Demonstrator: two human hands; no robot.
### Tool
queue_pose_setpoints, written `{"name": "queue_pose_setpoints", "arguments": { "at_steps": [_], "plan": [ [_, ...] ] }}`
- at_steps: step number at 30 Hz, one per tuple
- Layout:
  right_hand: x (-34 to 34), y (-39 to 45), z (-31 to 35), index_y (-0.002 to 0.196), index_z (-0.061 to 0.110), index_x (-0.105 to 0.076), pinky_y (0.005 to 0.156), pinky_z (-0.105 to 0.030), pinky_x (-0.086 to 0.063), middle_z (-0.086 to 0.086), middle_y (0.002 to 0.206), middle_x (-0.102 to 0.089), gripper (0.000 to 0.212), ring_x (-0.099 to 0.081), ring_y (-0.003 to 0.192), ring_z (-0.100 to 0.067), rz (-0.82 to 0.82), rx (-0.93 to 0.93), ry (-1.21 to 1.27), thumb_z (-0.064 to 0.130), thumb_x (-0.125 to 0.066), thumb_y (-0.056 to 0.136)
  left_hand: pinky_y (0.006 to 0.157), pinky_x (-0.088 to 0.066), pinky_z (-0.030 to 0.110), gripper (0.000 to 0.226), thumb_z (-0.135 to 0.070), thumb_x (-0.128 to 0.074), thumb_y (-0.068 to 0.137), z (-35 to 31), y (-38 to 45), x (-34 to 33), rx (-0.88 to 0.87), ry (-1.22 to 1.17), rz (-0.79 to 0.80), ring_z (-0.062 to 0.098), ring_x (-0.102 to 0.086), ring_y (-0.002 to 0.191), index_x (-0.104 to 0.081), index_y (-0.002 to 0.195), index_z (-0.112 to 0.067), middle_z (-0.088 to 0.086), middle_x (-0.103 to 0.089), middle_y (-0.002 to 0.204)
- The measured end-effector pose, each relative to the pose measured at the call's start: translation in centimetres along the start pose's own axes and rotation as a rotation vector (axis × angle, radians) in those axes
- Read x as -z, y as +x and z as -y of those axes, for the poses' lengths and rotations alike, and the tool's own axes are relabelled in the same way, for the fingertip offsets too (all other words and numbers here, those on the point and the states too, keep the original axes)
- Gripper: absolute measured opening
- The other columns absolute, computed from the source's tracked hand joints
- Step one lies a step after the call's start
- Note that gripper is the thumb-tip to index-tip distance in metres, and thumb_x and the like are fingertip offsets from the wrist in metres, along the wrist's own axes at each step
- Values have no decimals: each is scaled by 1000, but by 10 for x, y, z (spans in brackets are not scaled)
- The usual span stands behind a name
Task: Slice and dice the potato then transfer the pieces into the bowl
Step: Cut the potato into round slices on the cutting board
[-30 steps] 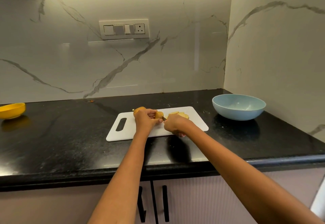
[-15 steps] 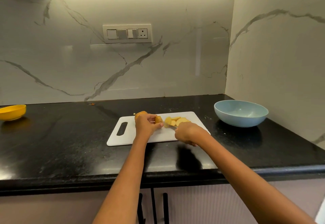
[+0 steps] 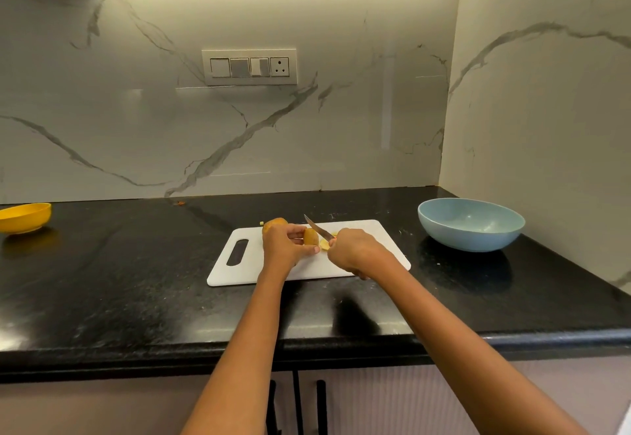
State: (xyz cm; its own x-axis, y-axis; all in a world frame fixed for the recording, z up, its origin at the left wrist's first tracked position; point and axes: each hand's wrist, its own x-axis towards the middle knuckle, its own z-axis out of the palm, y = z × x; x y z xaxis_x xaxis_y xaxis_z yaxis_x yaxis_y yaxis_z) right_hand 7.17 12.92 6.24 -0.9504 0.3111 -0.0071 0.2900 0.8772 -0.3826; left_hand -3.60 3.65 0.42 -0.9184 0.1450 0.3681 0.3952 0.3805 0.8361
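I have the potato (image 3: 310, 236) lying on the white cutting board (image 3: 368, 229), pinned there by my left hand (image 3: 285, 246), whose fingers curl over its uncut length so only the end to be cut pokes out at 3 o'clock. I judge that keeps it from rolling and keeps my fingertips behind the cut line. My right hand (image 3: 355, 252) has its fingers wrapped round the handle of the knife (image 3: 319, 228); the blade slants up toward 11 o'clock, its tip lifted above the potato, which reads to me as poised for the next slice. A few pale slices (image 3: 326, 245) lie just beside the cut end, mostly hidden by my right hand. The blue bowl (image 3: 471, 224) waits on the black worktop (image 3: 136, 281) at 3 o'clock of the board, near enough for an easy transfer, and nothing in it that I can see. So slicing is underway, dicing not yet.
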Motion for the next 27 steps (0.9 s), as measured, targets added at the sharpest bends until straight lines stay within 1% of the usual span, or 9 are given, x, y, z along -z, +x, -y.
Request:
{"name": "queue_pose_setpoints", "arguments": {
  "at_steps": [5,10,12,14,16,18,20,24,27],
  "plan": [
    [1,0,4,111,4,-55,89,-32,-49,-8,81,-49,23,-52,76,-19,23,-10,20,18,-40,99,84,-53,31,42,-5,-81,66,-1,0,0,6,-7,-6,22,-67,86,-67,105,1,16,-69,102],
    [4,4,11,84,1,-47,52,-22,-40,-9,65,-44,24,-41,52,-15,91,-26,74,17,-38,99,80,-52,27,39,-6,-81,67,-1,0,1,-10,10,9,16,-64,78,-67,103,2,16,-69,100],
    [2,6,13,95,0,-52,58,-22,-44,-10,73,-49,24,-45,56,-15,79,-13,40,19,-38,99,78,-52,25,39,-5,-81,66,-1,-1,2,-20,11,2,17,-64,78,-68,101,2,16,-69,99],
    [-1,5,11,115,1,-54,75,-27,-48,-13,93,-57,29,-52,72,-18,64,5,7,20,-38,100,80,-53,27,41,-3,-82,64,-1,-2,2,-12,-5,6,19,-65,80,-68,103,2,16,-68,100],
    [-3,4,8,121,1,-53,82,-29,-46,-14,108,-59,31,-56,88,-22,56,4,1,18,-37,100,82,-53,28,44,0,-82,63,-2,-3,1,-7,-23,15,22,-67,84,-67,105,3,16,-68,102],
    [-4,2,6,122,2,-53,83,-29,-47,-13,99,-55,31,-59,96,-25,50,7,-15,16,-37,99,81,-53,27,44,1,-81,64,-4,-4,1,-9,-22,17,23,-67,85,-67,106,3,16,-68,102],
    [-4,0,6,121,2,-53,80,-27,-48,-9,88,-50,30,-57,83,-22,50,20,-25,16,-37,99,80,-53,26,42,0,-81,65,-3,-4,1,-12,-19,16,24,-68,86,-67,104,4,16,-68,102],
    [0,3,12,102,3,-51,49,-20,-40,-8,66,-44,17,-43,52,-16,94,21,-25,14,-38,99,75,-51,21,41,-1,-81,65,-3,-4,2,-6,-16,5,24,-68,86,-67,103,4,17,-69,101],
    [0,3,13,107,1,-54,46,-20,-36,-9,64,-43,22,-43,51,-16,112,16,-26,13,-37,99,67,-48,14,41,-1,-82,64,-2,-4,2,-23,-13,-13,26,-69,87,-67,101,5,17,-68,100]
  ]
}}
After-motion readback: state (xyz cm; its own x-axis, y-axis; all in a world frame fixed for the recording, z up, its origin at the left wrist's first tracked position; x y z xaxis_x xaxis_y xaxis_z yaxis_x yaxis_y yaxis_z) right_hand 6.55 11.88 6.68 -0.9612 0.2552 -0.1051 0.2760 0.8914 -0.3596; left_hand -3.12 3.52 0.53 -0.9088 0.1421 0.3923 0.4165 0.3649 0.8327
